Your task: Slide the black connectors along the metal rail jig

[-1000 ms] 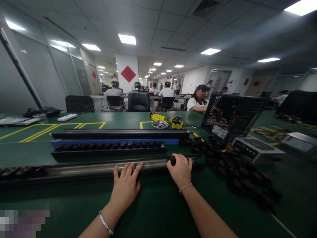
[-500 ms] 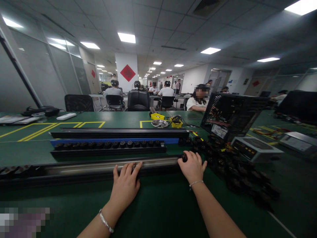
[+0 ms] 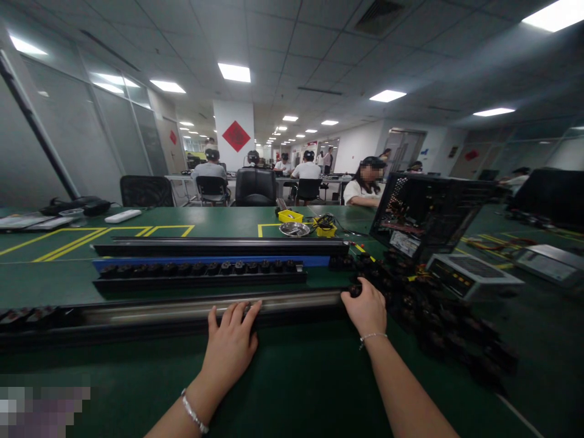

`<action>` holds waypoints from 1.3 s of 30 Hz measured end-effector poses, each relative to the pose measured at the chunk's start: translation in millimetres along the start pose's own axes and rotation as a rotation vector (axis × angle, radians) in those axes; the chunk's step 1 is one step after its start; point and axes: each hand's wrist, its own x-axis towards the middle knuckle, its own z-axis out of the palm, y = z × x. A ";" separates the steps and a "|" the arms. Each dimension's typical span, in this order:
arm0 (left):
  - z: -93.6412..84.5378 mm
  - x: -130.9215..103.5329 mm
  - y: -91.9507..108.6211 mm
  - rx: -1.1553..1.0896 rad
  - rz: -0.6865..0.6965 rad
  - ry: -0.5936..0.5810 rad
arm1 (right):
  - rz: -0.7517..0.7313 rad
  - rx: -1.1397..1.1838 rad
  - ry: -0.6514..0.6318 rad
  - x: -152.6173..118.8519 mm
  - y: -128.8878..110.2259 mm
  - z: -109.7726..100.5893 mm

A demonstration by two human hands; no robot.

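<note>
A long black rail [image 3: 296, 302] with a bright metal channel lies across the near table. My left hand [image 3: 230, 337] rests on it, fingers spread over the channel and holding nothing. At the rail's right end, my right hand [image 3: 367, 307] has its thumb and fingers closed round a small round black piece [image 3: 353, 291], partly hidden by the fingers. Several dark pieces [image 3: 34, 316] sit in the rail's left end. Many similar black pieces [image 3: 438, 322] lie heaped to the right of my right hand.
Behind the rail are a shorter black rail [image 3: 201, 281] holding a row of round black pieces, a blue strip [image 3: 314, 260] and another black rail [image 3: 219, 248]. An open computer case [image 3: 424, 213], a power supply [image 3: 474, 275], a metal dish [image 3: 294, 229] and a yellow tray [image 3: 291, 216] stand beyond.
My right hand has moved a little to the right, to the rail's end, with the black piece still at its fingers. My left hand has stayed in place on the rail.
</note>
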 end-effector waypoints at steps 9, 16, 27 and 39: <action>-1.7 0.8 -0.2 -0.008 -0.007 -0.018 | 0.230 0.063 -0.164 10.5 8.1 -9.5; 0.3 0.6 -2.3 -0.009 0.001 -0.017 | 0.228 0.095 -0.116 12.0 13.5 -8.1; -0.5 0.0 0.3 -0.003 -0.011 0.014 | 0.227 0.090 -0.093 14.3 16.1 -3.7; -3.0 -0.7 2.2 -0.004 -0.020 0.018 | 0.195 0.070 -0.060 21.0 28.2 0.5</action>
